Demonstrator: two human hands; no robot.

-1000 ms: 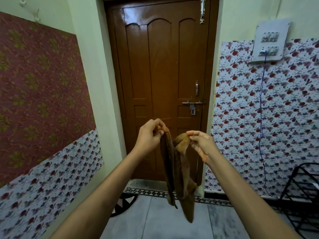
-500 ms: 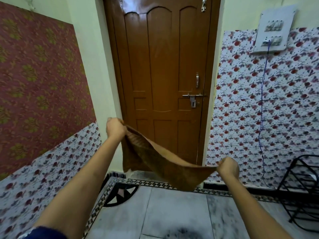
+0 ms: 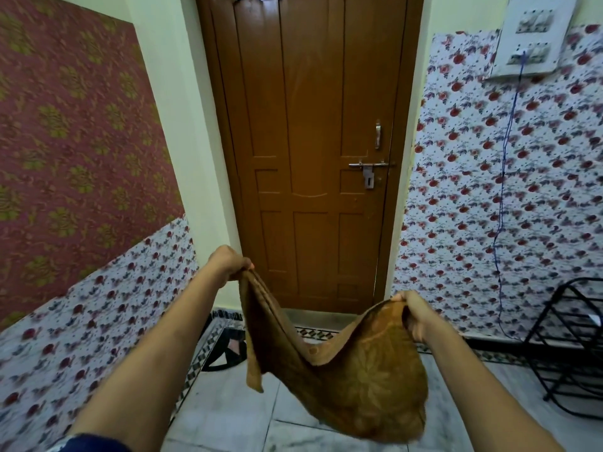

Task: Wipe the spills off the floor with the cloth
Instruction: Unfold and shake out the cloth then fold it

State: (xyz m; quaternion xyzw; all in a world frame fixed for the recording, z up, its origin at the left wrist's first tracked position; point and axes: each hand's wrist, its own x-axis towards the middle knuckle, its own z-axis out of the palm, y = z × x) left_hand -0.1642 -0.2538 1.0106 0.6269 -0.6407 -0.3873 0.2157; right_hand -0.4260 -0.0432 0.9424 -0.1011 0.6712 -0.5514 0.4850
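Observation:
A brown patterned cloth hangs in the air between my two hands, sagging in a wide loop above the floor. My left hand pinches one top corner, held higher and to the left. The other corner is gripped by my right hand, lower and to the right. The grey marble floor lies below the cloth. No spill shows on the visible part of the floor.
A shut brown wooden door stands straight ahead. A black metal rack stands on the floor at the right, against the floral wall. A blue cord hangs from the switchboard. A patterned tile border edges the floor.
My hands started close together with the cloth bunched, then spread it wide. Now they are nearer each other again and the cloth sags lower. The view has tilted down.

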